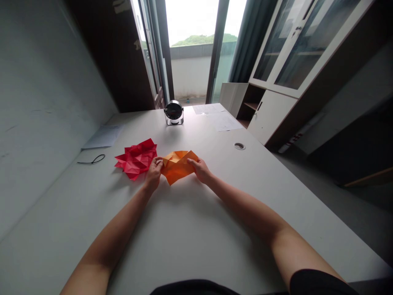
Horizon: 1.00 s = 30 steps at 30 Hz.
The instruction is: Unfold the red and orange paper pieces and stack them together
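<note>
An orange sheet of creased paper (177, 171) is stretched between my two hands above the white table. My left hand (154, 172) pinches its left edge. At the right edge, my right hand (199, 168) grips the paper with thumb and fingers closed. The sheet's far side is folded into raised facets and its near part hangs to a point. Just left of my left hand lies a red folded paper (138, 157) with many creases and pointed corners, spread on the table.
A small round fan-like device on a stand (174, 112) stands at the table's far side. Papers (225, 121) lie at the far right, a stack of sheets (103, 136) at the left by the wall. A black cable tie (93, 161) and a round cable hole (239, 146) are also on the table.
</note>
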Available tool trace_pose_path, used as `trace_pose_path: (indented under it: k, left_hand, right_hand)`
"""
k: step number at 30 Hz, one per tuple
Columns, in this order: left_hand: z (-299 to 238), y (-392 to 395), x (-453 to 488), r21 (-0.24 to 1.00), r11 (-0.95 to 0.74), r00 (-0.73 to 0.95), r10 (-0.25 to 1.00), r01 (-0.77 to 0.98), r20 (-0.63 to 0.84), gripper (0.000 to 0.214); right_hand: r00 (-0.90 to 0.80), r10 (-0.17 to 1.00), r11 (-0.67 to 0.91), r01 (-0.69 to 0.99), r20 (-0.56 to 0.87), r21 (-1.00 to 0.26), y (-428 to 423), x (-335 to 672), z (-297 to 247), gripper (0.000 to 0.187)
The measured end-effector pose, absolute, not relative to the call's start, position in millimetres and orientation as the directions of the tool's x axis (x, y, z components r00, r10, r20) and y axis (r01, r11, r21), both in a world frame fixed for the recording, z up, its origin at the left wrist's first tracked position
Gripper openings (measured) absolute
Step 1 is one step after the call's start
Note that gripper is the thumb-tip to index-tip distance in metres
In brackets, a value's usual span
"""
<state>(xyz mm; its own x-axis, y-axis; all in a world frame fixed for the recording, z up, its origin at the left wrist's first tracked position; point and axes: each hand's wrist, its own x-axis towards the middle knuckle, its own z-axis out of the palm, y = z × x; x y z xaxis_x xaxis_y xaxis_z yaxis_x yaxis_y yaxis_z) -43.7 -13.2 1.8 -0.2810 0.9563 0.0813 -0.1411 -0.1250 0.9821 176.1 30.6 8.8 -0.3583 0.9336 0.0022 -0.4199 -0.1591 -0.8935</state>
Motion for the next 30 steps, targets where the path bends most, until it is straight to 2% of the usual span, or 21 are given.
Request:
trace_pose_path:
  k: [5,10,15,20,25,27,30]
  left_hand:
    - [3.7,-16.8,-42.7,0.988,-0.156,-0.260,0.953,0.021,0.156,0.030]
    - [6.4,-20.9,-38.2,0.976,-0.145,-0.207,0.962,0.159,0.177,0.044]
    - [8.2,-23.8,-43.0,0.929,-0.115,-0.224,0.953,0.351,0.202,0.035]
    - [9.1,-24.2,-48.1,0.902,-0.061,-0.222,0.960,0.428,0.171,0.034]
    - [6.0,-20.6,-48.6,0.918,-0.069,-0.129,0.983,0.391,0.129,0.040]
    - [6.8,-18.1,-50.2,0.950,-0.103,-0.141,0.979,0.296,0.150,0.043]
    - [12.1,-12.8,-57.1,0.981,-0.187,-0.231,0.953,0.056,0.195,0.041]
  right_hand:
    - [-0.307,0.951,-0.083,-0.393,0.046,-0.916,28.2,177.1,11.0,0.044]
    - [-0.331,0.941,-0.058,-0.363,0.071,-0.930,23.6,176.1,14.7,0.042]
    - [-0.345,0.936,-0.058,-0.346,0.070,-0.937,20.1,175.8,17.2,0.042]
    - [-0.340,0.937,-0.038,-0.329,0.081,-0.944,20.8,178.0,17.1,0.042]
    - [-0.315,0.941,0.009,-0.339,0.122,-0.941,25.7,181.2,14.6,0.040]
    - [-0.292,0.948,0.012,-0.356,0.123,-0.934,29.0,182.5,13.2,0.041]
    - [-0.211,0.971,0.027,-0.366,0.112,-0.930,35.0,184.8,10.9,0.040]
